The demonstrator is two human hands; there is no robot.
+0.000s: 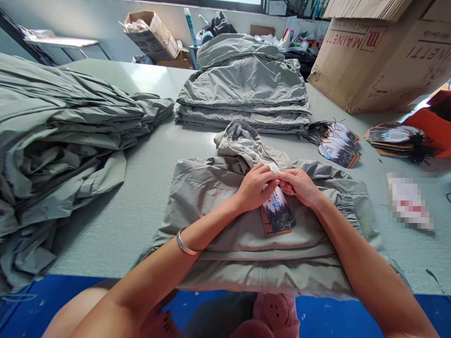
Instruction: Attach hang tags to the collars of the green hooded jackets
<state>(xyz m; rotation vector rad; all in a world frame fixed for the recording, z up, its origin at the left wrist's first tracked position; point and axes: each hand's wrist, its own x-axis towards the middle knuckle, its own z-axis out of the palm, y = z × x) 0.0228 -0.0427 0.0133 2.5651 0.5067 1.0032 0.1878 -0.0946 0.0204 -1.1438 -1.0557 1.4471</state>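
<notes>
Our work table (98,234) fills the frame, with a blue band (70,291) along its near edge. At 2 o'clock, a large MAINETTI cardboard carton (380,61) overhangs the far corner; at 11 o'clock, beyond the table, sits one open carton (151,35). At 9 o'clock lies one heap of folded grey-green jackets (59,126), too tangled to count. At 12 o'clock, a neat stack of jackets (243,89) shows several layers, its exact number unclear. Before us at 6 o'clock, one hooded jacket (257,244) lies folded flat, its zip (264,281) nearest us and its hood (243,145) bunched at the far side. The thin shell looks light, soft and slippery, apt to slide and crease; the surest hold appears to be the collar or a thick fold. At 3 o'clock lie two bundles of hang tags (338,143) with black cords. Our left hand (255,188) and right hand (299,187) rest on the jacket, their fingers closed in pinches that meet at the collar; what they grip is hidden. Just below them lies one card hang tag (278,211), seemingly stiff and light, best taken by its edge. A metal bangle (186,242) circles our left wrist.
</notes>
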